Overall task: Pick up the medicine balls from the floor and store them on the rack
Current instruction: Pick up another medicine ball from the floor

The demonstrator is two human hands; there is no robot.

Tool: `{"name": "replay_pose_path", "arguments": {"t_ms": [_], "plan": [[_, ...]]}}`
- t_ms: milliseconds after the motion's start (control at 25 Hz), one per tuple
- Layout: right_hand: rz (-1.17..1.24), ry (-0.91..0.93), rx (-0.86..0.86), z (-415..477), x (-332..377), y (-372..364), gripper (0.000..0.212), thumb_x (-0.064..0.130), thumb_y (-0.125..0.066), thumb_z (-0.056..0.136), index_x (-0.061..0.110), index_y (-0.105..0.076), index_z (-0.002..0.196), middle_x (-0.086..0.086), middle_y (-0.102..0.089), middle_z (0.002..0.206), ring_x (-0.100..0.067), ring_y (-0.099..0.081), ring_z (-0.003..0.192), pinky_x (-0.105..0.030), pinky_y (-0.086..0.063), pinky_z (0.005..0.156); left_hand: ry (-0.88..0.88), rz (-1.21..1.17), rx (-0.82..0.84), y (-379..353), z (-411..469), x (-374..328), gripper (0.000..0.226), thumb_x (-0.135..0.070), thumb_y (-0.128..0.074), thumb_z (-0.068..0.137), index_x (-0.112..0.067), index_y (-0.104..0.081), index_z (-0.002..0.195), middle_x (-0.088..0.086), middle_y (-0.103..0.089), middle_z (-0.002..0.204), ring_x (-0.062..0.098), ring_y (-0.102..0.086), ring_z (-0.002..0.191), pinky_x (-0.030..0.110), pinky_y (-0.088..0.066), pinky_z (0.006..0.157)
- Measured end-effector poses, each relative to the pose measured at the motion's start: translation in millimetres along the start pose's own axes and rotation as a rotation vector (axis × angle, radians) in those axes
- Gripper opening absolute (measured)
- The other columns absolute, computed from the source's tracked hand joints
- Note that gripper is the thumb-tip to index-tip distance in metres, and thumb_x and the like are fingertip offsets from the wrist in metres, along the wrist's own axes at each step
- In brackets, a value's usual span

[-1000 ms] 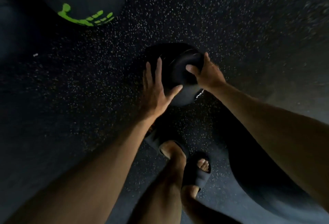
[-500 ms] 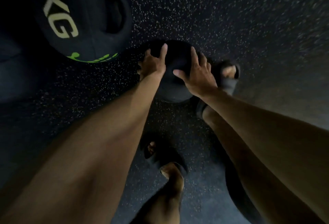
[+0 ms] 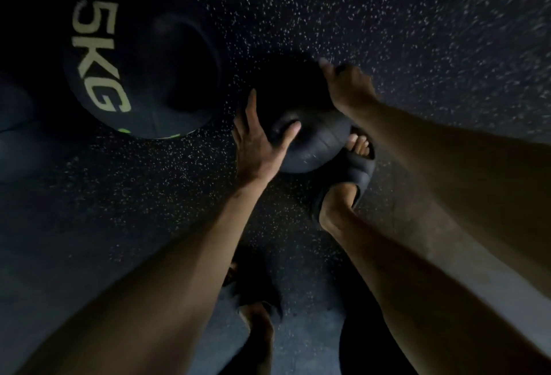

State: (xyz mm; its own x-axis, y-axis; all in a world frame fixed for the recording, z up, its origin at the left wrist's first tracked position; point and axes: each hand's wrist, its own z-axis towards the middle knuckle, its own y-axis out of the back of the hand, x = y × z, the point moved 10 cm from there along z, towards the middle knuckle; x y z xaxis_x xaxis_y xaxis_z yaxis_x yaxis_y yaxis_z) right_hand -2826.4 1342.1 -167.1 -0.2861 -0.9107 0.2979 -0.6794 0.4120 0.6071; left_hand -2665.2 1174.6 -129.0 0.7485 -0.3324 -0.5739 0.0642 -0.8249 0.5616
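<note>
- Head view looks straight down on a small medicine ball (image 3: 310, 148). It is matte black and round, with faint seam lines across its near face and a shallow dark recess there (the light is poor, so I read no lettering on it).
- It sits low against the speckled dark floor (image 3: 417, 31), in the middle of my feed. I cannot tell whether it rests on the floor or is just off it.
- The left hand (image 3: 256, 148) lies against the ball's left side with fingers straight and spread and the thumb tip pressed at the recess. It pushes on the ball without clasping it.
- The right hand (image 3: 350, 88) is hooked over the ball's far right edge with fingers curled round it, grasping the ball.
- A bigger medicine ball (image 3: 143, 82), also black and marked "5KG" in pale letters, lies to the left, apart from the small one.
- A foot in a black sandal (image 3: 357, 171) is just beside the small ball's near right edge. The other sandal (image 3: 256, 291) is further back and blurred.
</note>
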Motion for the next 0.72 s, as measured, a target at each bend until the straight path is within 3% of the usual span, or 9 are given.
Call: {"name": "replay_pose_path", "arguments": {"t_ms": [120, 240, 360, 440, 560, 640, 720], "plan": [[-0.007, 0.356, -0.05, -43.1, 12.9, 8.2, 0.065, 0.063, -0.032, 0.1, 0.019, -0.035, 0.148, -0.014, -0.044, 0.142, -0.033, -0.045, 0.129, -0.044, -0.041, 0.101, 0.1, -0.049, 0.03, 11.4, 29.5, -15.1, 0.1, -0.068, -0.064, 0.082, -0.03, -0.013, 0.159, 0.013, -0.026, 0.16, 0.037, -0.027, 0.145, 0.053, -0.031, 0.116], [-0.081, 0.537, -0.022, -69.3, 14.3, -1.1, 0.083, 0.063, -0.045, 0.097, 0.023, -0.01, 0.161, -0.011, -0.017, 0.162, -0.031, -0.023, 0.148, -0.046, -0.036, 0.112, 0.354, -0.235, -0.071, 30.2, 58.2, -24.5, 0.1, -0.069, -0.063, 0.082, -0.015, -0.021, 0.154, 0.013, -0.04, 0.152, 0.033, -0.041, 0.138, 0.042, -0.04, 0.11], [-0.052, 0.477, -0.055, -46.4, 31.8, 6.4, 0.085, 0.065, -0.045, 0.096, 0.026, -0.008, 0.162, -0.008, -0.015, 0.164, -0.03, -0.022, 0.149, -0.053, -0.037, 0.113, 0.558, -0.303, -0.204, 38.6, 65.5, -34.7, 0.086, -0.066, -0.053, 0.091, -0.006, -0.025, 0.146, 0.021, -0.048, 0.143, 0.037, -0.049, 0.131, 0.044, -0.043, 0.106], [-0.021, 0.404, -0.044, -25.8, 43.2, 13.0, 0.082, 0.066, -0.042, 0.097, 0.03, -0.007, 0.162, -0.007, -0.019, 0.163, -0.033, -0.027, 0.146, -0.055, -0.038, 0.111, 0.433, -0.297, -0.29, 42.1, 53.5, -50.0, 0.071, -0.056, -0.05, 0.097, -0.006, -0.029, 0.142, 0.023, -0.05, 0.14, 0.038, -0.051, 0.127, 0.047, -0.043, 0.107], [0.051, 0.259, -0.018, 6.4, 56.1, 29.3, 0.08, 0.068, -0.04, 0.097, 0.03, -0.011, 0.161, -0.015, -0.029, 0.156, -0.041, -0.037, 0.139, -0.056, -0.04, 0.109, 0.173, -0.179, -0.219, 28.1, 31.7, -71.3, 0.078, -0.059, -0.052, 0.095, -0.022, -0.019, 0.156, 0.021, -0.036, 0.152, 0.038, -0.04, 0.136, 0.052, -0.038, 0.111], [0.104, 0.196, -0.045, 13.2, 71.8, 34.3, 0.078, 0.07, -0.04, 0.095, 0.028, -0.022, 0.158, -0.019, -0.036, 0.149, -0.042, -0.04, 0.136, -0.055, -0.041, 0.107, 0.173, -0.152, -0.164, 29.3, 43.3, -71.0, 0.082, -0.062, -0.051, 0.094, -0.034, -0.008, 0.158, 0.021, -0.03, 0.156, 0.043, -0.037, 0.139, 0.054, -0.04, 0.109], [0.127, 0.169, -0.082, 9.2, 87.0, 33.8, 0.075, 0.069, -0.039, 0.096, 0.026, -0.026, 0.156, -0.02, -0.036, 0.15, -0.042, -0.039, 0.137, -0.054, -0.042, 0.106, 0.248, -0.177, -0.148, 37.8, 58.9, -69.5, 0.082, -0.056, -0.054, 0.095, -0.035, -0.007, 0.159, 0.021, -0.034, 0.154, 0.041, -0.043, 0.136, 0.048, -0.044, 0.106]]}}
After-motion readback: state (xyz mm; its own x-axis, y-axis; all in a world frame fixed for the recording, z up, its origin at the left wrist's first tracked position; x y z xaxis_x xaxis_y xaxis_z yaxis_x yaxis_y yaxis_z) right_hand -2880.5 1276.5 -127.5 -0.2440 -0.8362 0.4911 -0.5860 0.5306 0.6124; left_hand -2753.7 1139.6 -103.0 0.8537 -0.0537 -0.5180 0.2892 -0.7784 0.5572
